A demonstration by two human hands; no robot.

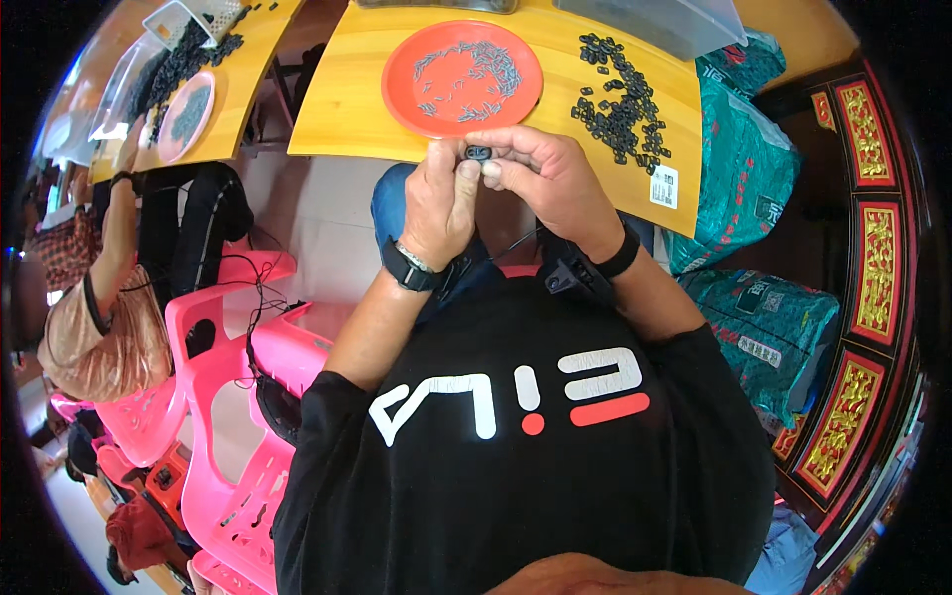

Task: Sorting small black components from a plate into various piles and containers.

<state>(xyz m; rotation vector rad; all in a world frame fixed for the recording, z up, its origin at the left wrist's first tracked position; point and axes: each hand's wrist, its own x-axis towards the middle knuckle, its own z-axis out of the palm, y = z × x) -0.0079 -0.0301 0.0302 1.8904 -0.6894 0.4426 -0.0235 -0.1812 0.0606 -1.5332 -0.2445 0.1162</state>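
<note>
Both hands pinch small black part, fingertips closed.

The small black part pinched between the left hand and the right hand is mostly covered by fingertips; its shape cannot be made out. The thin metal pieces on the orange plate are too small to be identified. The clear plastic bin is cut off by the upper edge. The far worktop is bent and blurred toward the rim.
</note>
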